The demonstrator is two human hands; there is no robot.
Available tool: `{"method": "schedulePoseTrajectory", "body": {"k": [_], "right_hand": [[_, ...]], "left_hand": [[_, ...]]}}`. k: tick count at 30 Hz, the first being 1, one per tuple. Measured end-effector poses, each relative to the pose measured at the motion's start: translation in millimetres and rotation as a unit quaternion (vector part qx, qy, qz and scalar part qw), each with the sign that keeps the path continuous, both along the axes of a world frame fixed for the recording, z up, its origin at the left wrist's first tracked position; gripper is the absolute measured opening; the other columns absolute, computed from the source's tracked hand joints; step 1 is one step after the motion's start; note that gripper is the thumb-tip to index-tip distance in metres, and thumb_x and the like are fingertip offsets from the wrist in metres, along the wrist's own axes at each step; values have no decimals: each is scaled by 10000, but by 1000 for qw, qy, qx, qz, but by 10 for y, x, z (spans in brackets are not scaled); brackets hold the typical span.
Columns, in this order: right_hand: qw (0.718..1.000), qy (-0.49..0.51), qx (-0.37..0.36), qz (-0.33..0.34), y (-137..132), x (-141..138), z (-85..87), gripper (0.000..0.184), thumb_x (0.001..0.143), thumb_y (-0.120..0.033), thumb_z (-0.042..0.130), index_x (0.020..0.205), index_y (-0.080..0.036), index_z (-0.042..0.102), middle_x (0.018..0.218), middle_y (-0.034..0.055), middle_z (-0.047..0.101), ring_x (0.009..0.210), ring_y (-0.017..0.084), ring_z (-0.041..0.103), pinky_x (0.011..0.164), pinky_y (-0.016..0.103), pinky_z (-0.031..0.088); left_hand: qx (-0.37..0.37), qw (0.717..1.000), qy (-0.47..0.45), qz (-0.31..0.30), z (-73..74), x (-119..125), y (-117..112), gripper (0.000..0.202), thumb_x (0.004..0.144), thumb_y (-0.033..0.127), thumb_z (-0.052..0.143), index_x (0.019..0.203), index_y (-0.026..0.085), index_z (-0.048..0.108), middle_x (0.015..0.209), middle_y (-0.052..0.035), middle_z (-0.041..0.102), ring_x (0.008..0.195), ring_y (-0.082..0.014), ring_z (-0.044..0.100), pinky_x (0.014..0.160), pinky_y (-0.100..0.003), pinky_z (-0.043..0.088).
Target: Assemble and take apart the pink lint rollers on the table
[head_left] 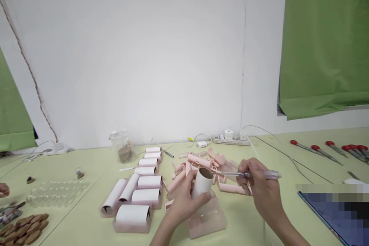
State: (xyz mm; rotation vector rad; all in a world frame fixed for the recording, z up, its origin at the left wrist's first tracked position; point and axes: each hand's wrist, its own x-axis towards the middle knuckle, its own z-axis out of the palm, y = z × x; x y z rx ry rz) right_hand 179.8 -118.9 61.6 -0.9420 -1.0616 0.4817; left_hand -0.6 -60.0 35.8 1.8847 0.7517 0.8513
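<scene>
My left hand [188, 200] is wrapped around a short white cardboard tube [202, 184], its open brown end tilted up. In my right hand [261, 184] is a thin screwdriver [271, 175] with a clear handle. The metal shaft points left, and its tip is at or close to the tube's rim; contact cannot be made out. Below the tube, a translucent pink case [207, 223] lies on the table. Behind both hands is a heap of pink plastic parts [198, 160].
Left of my hands, white rolls [132, 214] sit in pink cases. Farther left are clear plastic balls [52, 194], brown oval pieces [24, 228] and another person's hand [4, 189]. A power strip [230, 140] lies by the wall. Red-ended tools [325, 153] and a tablet [331, 215] lie right.
</scene>
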Motion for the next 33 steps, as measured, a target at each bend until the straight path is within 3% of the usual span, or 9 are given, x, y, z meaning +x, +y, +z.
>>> {"method": "schedulePoseTrajectory", "body": {"k": [4,9,14,16,21,26,28,30,33], "right_hand": [[993,-111,-36,12,-39,37,211,280,800,-450,460,652,-213,435,434,-77,373,356,78,346,353,194,281],[949,-282,-133,39,72,-4,338,282,665,-437,632,669,-208,468,562,-43,517,481,105,475,447,214,368],[928,-314,-173,104,82,-159,310,257,775,-463,481,756,-208,503,554,-44,479,461,101,449,413,207,349],[924,-326,-178,94,60,-203,316,229,797,-441,452,782,-214,473,560,-47,479,460,103,452,425,215,360],[874,-471,-114,-30,45,-199,419,246,740,-395,541,606,-205,459,683,9,514,606,150,489,579,301,409],[829,-557,-43,-26,87,-170,354,161,744,-317,560,622,-211,558,819,44,531,787,205,515,746,396,385],[840,-542,-40,-19,75,-166,330,152,748,-329,562,645,-217,565,843,48,541,842,225,517,786,420,370],[882,-470,-23,-33,5,-166,395,131,773,-336,536,706,-224,549,900,53,554,902,232,513,812,414,375],[949,-305,59,-62,-245,-156,631,74,848,-303,429,864,-258,485,919,47,582,909,212,537,771,374,425]], "left_hand": [[-35,996,-65,-47,-18,167,-42,469,657,291,644,1071,201,442,1035,-41,554,927,-193,520,781,-290,407],[-51,983,-160,-71,-166,243,-88,495,620,272,686,1045,187,447,1078,-63,540,1009,-205,493,870,-312,364],[-47,983,-163,-63,-274,213,-78,466,626,237,677,1036,195,460,1023,-49,560,962,-201,513,851,-325,376],[-39,986,-151,-62,-294,197,-66,470,621,205,675,1040,200,464,1011,-42,566,941,-198,518,853,-335,372],[-33,991,-126,-41,-339,224,-74,455,620,197,671,1029,197,471,992,-32,567,933,-200,515,843,-342,375],[-43,987,-142,-56,-354,269,-113,487,622,210,676,1056,204,455,1056,-36,551,962,-197,509,842,-320,383],[-45,987,-142,-56,-350,266,-117,489,619,214,680,1053,201,454,1072,-40,544,971,-198,508,844,-319,383],[-49,989,-129,-54,-339,255,-117,472,637,226,667,1055,198,451,1080,-44,543,980,-201,506,852,-326,378],[-45,990,-130,-37,-301,227,-128,506,673,237,637,1109,214,381,1084,-45,545,992,-195,503,862,-335,371]]}}
